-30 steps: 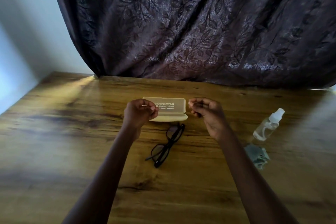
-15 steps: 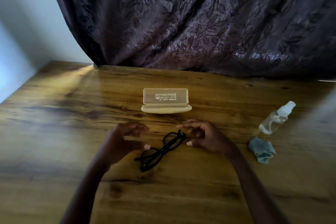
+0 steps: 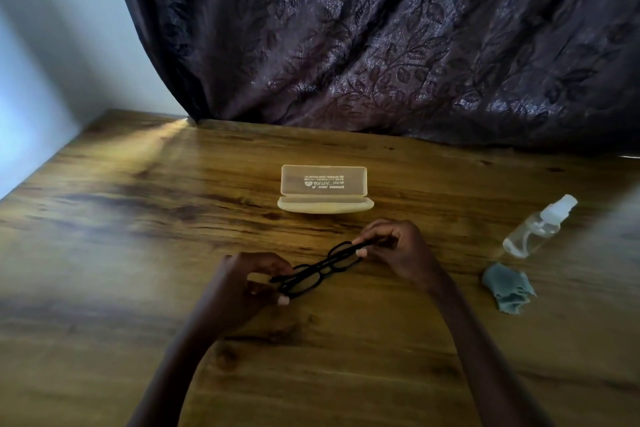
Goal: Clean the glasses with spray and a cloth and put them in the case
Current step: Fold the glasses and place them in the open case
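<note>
My left hand (image 3: pixel 249 282) pinches the near end of the black plastic-framed glasses (image 3: pixel 322 269), thumb and fingertips curled round the frame. The glasses are folded and lie slantwise between my hands, at or just above the brown wood-grain bench (image 3: pixel 104 253); I cannot tell whether they touch it. Beyond them, well apart, stands the pale yellow translucent hard case (image 3: pixel 325 189), open, with its lid upright. White print runs across the lid in several lines with a small emblem, but it looks reversed and too blurred to read. My right hand (image 3: pixel 398 250) pinches the far end of the frame. Further right a crumpled blue-grey cleaning cloth (image 3: pixel 509 288) lies on the bench, and just behind it a clear plastic spray bottle (image 3: pixel 538 227) with a clear cap lies tilted; I see no label on it.
</note>
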The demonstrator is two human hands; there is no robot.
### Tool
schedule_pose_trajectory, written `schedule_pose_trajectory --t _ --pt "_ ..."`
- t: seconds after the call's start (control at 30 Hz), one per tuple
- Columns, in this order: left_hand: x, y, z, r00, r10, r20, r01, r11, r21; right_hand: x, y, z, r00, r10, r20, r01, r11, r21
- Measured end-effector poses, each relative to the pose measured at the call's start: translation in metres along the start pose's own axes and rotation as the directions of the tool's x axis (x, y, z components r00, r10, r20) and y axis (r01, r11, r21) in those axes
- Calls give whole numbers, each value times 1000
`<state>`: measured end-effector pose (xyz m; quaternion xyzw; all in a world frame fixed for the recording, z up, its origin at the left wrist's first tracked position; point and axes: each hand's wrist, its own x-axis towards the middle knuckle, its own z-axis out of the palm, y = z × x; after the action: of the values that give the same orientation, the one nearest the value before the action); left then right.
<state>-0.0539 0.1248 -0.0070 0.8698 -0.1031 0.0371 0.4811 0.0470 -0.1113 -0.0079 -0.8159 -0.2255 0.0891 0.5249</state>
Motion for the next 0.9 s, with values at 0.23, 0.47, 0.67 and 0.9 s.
schedule_pose_trajectory --t 0.23,0.47,0.67,0.9 --pt "22 4 -8 984 -26 -179 -7 984 -179 5 -14 -20 992 11 -127 15 979 203" --pt "58 17 -12 917 -181 -356 -24 865 -501 27 -30 -35 976 46 -211 36 929 369" --pt "90 24 -12 849 -290 -442 34 865 -500 51 -41 -43 972 78 -221 5 937 350" --pt "108 20 -15 813 -340 -472 136 900 -414 64 -33 -34 937 251 -244 -152 919 365"
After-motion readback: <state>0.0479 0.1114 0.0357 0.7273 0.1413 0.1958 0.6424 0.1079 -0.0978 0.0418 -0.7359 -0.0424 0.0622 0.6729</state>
